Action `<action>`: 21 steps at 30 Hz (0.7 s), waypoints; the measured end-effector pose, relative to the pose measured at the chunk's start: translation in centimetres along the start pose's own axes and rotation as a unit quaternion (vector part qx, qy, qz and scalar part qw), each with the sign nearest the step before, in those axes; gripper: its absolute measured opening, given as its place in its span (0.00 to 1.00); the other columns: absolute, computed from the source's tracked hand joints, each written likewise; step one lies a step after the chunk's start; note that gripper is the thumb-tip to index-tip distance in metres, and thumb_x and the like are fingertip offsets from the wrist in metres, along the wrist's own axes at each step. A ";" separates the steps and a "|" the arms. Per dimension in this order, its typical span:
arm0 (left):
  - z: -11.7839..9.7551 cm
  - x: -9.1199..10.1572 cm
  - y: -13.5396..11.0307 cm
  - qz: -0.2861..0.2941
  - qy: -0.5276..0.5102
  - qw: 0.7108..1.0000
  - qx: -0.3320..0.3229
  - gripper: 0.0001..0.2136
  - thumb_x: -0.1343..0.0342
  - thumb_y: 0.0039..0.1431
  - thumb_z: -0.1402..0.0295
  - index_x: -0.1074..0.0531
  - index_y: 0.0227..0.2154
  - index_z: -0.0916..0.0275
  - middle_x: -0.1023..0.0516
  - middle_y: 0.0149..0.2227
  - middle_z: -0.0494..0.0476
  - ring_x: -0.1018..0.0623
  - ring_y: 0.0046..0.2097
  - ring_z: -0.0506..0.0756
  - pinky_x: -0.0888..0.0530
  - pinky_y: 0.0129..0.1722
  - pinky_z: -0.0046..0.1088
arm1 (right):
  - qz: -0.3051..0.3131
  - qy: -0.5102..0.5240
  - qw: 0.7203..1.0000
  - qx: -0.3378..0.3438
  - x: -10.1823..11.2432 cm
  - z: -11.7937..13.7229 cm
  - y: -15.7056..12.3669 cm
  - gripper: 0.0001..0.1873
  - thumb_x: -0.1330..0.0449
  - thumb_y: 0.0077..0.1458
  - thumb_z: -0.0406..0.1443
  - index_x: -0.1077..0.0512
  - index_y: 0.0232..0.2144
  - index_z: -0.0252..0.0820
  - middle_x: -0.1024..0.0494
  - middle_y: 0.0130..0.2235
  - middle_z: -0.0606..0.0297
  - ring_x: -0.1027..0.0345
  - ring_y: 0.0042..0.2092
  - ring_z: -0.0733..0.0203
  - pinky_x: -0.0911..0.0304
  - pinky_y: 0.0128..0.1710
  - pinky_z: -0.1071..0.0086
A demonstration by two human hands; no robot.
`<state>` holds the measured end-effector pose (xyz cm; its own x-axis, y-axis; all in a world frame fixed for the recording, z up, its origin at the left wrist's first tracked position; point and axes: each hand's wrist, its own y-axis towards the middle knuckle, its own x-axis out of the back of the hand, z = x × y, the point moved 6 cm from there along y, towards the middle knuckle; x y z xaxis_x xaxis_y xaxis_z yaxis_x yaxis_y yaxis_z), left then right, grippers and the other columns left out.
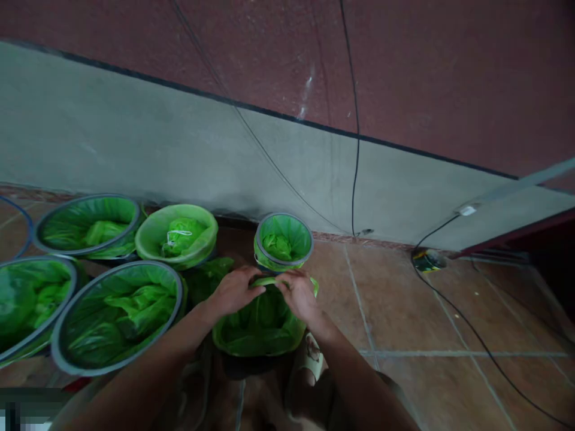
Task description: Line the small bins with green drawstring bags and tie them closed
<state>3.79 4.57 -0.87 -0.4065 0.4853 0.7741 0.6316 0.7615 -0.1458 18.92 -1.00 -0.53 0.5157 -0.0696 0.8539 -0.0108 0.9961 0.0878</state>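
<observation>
My left hand [233, 291] and my right hand [297, 293] meet at the far rim of a small bin lined with a green plastic bag [258, 326] that stands right in front of me. Both hands have their fingers curled and pinch the bag's top edge over the rim. Just beyond the hands stands another small bin [284, 241] with a grey hoop around its green liner.
Several larger green-lined bins stand at the left: one near me [117, 314], one at the far left edge [27, 299], two by the wall [87, 224] [177, 234]. A grey wall base runs behind. Black cables [471, 332] cross the tiled floor at the right.
</observation>
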 end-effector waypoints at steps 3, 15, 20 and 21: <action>-0.6 -0.2 0.3 -0.024 -0.051 0.997 -0.049 0.19 0.46 0.58 0.60 0.27 0.50 0.60 0.24 0.51 0.60 0.26 0.53 0.57 0.33 0.55 0.33 | -0.025 0.034 0.999 0.005 0.2 0.6 0.0 0.07 0.41 0.55 0.30 0.24 0.30 0.47 0.21 0.35 0.67 0.30 0.41 0.61 0.43 0.48 0.68; -0.4 -2.4 1.4 0.059 -0.196 0.979 -0.020 0.15 0.51 0.55 0.70 0.21 0.40 0.63 0.18 0.38 0.52 0.22 0.39 0.53 0.29 0.43 0.26 | -0.040 0.025 0.999 -0.012 -0.2 0.9 -0.2 0.08 0.41 0.50 0.26 0.30 0.28 0.45 0.25 0.32 0.66 0.33 0.40 0.60 0.41 0.42 0.70; 0.1 -1.9 1.4 0.038 -0.189 0.981 0.014 0.15 0.54 0.55 0.70 0.21 0.36 0.64 0.20 0.30 0.51 0.24 0.33 0.51 0.31 0.35 0.24 | -0.032 0.074 0.996 -0.020 -0.3 0.7 -0.1 0.04 0.40 0.54 0.31 0.27 0.32 0.44 0.23 0.36 0.64 0.31 0.43 0.58 0.40 0.46 0.67; 0.2 -1.8 1.3 0.036 -0.183 0.982 0.018 0.15 0.54 0.55 0.69 0.21 0.35 0.64 0.21 0.29 0.51 0.25 0.32 0.51 0.31 0.35 0.24 | -0.028 0.082 0.996 -0.023 -0.4 0.6 -0.1 0.04 0.41 0.55 0.31 0.27 0.33 0.44 0.22 0.36 0.64 0.31 0.43 0.58 0.40 0.47 0.67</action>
<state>5.25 4.80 -2.56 -0.5752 0.6560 0.4887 0.6471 0.7303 -0.2187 18.22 -1.12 -0.55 0.6473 -0.1190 0.7529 0.0592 0.9926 0.1060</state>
